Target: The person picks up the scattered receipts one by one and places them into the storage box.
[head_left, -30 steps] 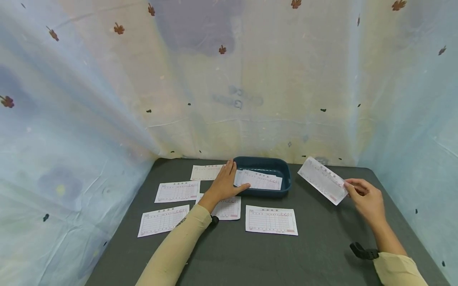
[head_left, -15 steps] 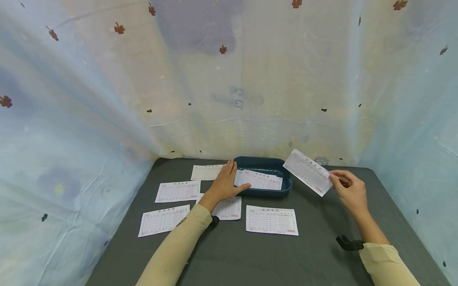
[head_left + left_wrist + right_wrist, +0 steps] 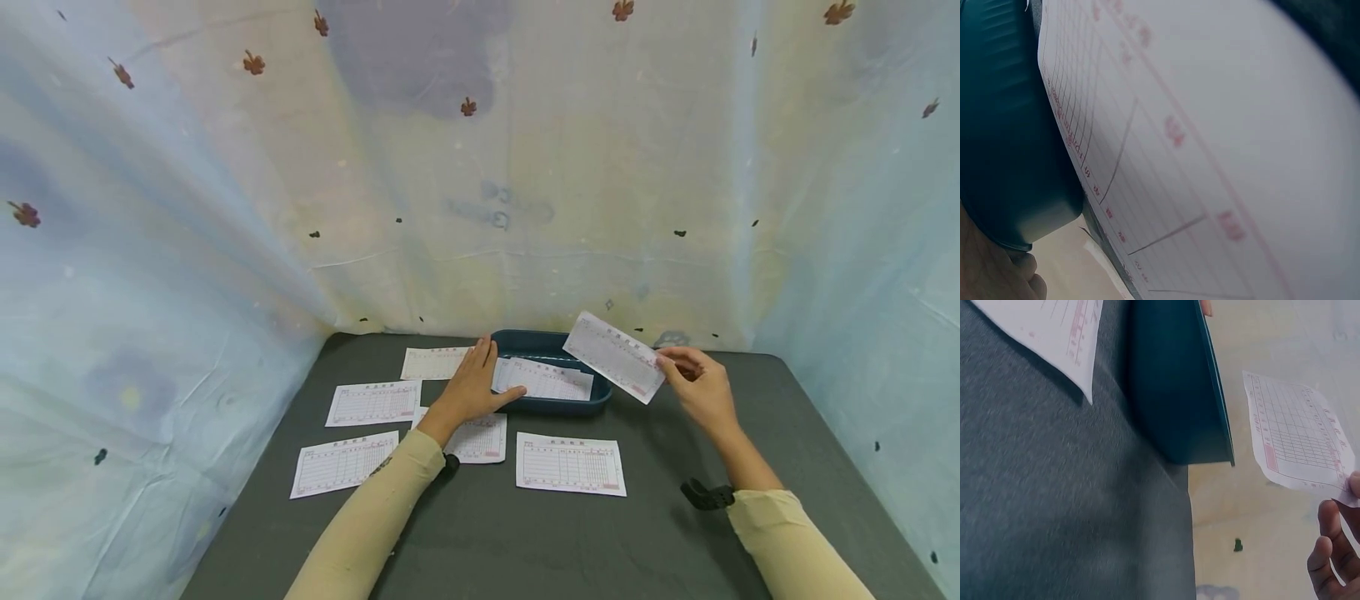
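Observation:
A shallow dark-blue tray point(image 3: 555, 407) stands at the back of the table with several printed paper forms point(image 3: 551, 379) lying in it. At its left end rests my left hand point(image 3: 471, 387), fingers straight and thumb spread toward the front rim; the left wrist view shows part of that hand point(image 3: 994, 269) by the rim. My right hand point(image 3: 699, 390) pinches another paper form point(image 3: 617, 358) by its right end. That form is tilted and hangs over the tray's right end. In the right wrist view the held form point(image 3: 1297, 434) appears beyond the tray point(image 3: 1172, 381).
Several similar forms lie flat on the dark table point(image 3: 570, 542): one form point(image 3: 570, 463) in front of the tray, one form point(image 3: 480, 437) partly under the left forearm, others farther left. A patterned curtain point(image 3: 480, 167) encloses the back and sides.
My right hand has moved left with the form, bringing it from beside the tray to above its right end. The left hand and the other forms have stayed in place.

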`<state>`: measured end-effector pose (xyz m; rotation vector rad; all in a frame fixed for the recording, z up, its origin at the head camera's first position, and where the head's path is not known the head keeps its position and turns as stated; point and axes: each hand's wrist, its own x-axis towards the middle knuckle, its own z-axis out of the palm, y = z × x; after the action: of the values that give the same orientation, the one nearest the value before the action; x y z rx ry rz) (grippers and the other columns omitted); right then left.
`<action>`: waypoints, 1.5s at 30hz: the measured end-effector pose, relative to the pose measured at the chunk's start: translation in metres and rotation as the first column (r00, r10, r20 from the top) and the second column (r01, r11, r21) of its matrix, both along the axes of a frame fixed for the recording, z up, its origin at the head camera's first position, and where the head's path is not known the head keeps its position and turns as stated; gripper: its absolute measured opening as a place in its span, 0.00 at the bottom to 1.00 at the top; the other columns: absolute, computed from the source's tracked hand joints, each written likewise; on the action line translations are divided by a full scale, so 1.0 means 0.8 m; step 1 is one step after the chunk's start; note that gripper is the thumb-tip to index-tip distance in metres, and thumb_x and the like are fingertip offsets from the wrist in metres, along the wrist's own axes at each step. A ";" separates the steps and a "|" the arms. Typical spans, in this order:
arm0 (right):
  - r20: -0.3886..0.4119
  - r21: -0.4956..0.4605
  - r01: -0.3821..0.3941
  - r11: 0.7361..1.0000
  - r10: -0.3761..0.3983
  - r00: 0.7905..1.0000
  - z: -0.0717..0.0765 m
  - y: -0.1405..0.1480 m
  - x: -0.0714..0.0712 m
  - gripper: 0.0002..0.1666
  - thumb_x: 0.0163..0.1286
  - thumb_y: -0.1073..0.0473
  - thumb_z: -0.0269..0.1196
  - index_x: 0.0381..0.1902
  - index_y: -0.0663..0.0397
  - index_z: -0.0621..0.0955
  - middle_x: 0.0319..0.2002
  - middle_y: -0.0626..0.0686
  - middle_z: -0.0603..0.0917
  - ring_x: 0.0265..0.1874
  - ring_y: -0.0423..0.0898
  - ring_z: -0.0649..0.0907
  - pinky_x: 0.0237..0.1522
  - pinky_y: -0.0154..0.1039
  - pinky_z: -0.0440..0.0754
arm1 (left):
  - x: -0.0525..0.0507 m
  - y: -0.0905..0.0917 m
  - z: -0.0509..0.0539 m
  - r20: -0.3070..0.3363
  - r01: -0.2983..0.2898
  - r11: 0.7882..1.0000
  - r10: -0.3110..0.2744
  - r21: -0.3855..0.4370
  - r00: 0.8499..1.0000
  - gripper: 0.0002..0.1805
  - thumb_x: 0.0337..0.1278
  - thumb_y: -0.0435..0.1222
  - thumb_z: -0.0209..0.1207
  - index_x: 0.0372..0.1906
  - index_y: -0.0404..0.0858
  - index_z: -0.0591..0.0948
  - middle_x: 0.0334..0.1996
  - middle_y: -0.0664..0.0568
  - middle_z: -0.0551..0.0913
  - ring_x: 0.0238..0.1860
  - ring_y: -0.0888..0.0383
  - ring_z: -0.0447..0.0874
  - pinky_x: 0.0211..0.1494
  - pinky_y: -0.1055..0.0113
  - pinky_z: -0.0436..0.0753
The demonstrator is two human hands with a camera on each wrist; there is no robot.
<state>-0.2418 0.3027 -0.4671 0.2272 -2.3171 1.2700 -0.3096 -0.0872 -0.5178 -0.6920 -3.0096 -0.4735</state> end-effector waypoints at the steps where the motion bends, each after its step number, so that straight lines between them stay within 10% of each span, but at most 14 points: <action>1: -0.002 -0.002 -0.012 1.000 0.012 1.000 0.004 -0.005 0.000 0.12 0.78 0.65 0.67 0.53 0.68 0.87 0.42 0.69 0.91 0.33 0.35 0.85 0.34 0.20 0.80 | 0.000 0.000 0.000 0.002 -0.001 1.000 0.001 -0.001 1.000 0.64 0.70 0.74 0.50 0.87 0.30 0.44 0.88 0.38 0.40 0.88 0.44 0.37 0.89 0.48 0.44; 34: 0.130 0.034 -0.176 0.984 0.171 0.977 -0.019 -0.080 -0.069 0.11 0.80 0.60 0.67 0.52 0.62 0.88 0.38 0.61 0.93 0.34 0.61 0.89 0.33 0.31 0.81 | 0.001 0.000 0.001 -0.002 0.009 1.000 -0.009 -0.011 1.000 0.63 0.71 0.73 0.50 0.86 0.29 0.45 0.88 0.37 0.40 0.88 0.45 0.35 0.89 0.49 0.44; 45: 0.220 0.046 -0.261 0.964 0.245 0.944 -0.024 -0.084 -0.078 0.09 0.80 0.62 0.66 0.51 0.62 0.88 0.39 0.59 0.93 0.36 0.54 0.87 0.34 0.35 0.79 | 0.000 0.001 0.002 -0.010 0.009 1.000 -0.009 -0.019 1.000 0.63 0.71 0.73 0.50 0.86 0.28 0.46 0.88 0.36 0.41 0.88 0.43 0.38 0.89 0.48 0.45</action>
<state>-0.3039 0.2354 -0.4865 0.4473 -2.5867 1.3892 -0.3100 -0.0868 -0.5163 -0.7071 -3.0062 -0.4414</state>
